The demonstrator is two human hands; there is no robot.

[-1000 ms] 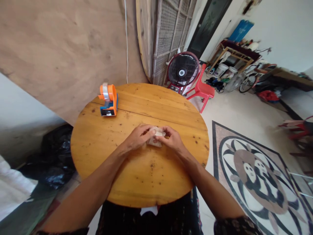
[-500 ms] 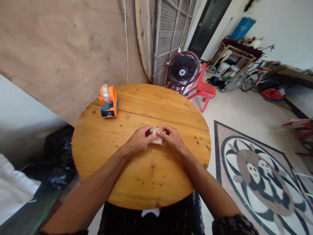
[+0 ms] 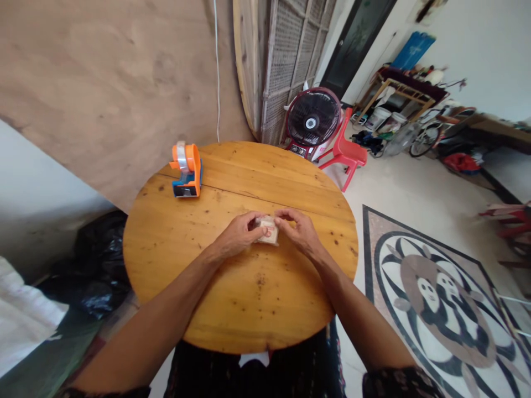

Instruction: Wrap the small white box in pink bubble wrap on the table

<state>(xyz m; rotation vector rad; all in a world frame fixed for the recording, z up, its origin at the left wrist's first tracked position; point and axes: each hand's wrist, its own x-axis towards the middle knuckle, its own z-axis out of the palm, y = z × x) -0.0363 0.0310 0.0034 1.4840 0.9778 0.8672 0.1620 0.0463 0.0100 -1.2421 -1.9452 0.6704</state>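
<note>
A small, square, pale packet [image 3: 270, 234] with a red mark on its face lies between my hands, just above or on the round wooden table; which of the two I cannot tell. It looks wrapped in clear film. My left hand [image 3: 244, 231] is closed on its left side, thumb across the front and fingers behind. At the upper right corner, my right hand [image 3: 298, 229] has its thumb and curled fingers against the packet's edge. The fingertips behind the packet are partly hidden.
On the round table [image 3: 232, 293], an orange and blue tape dispenser [image 3: 188, 174] stands at the back left. Behind the table are a fan [image 3: 311, 119] and a red plastic chair [image 3: 347, 152]. Black bags [image 3: 97, 265] lie on the left.
My right hand has shifted right and its thumb has slid off the packet's face to the edge, so the red mark shows more. My left hand has kept its hold.
</note>
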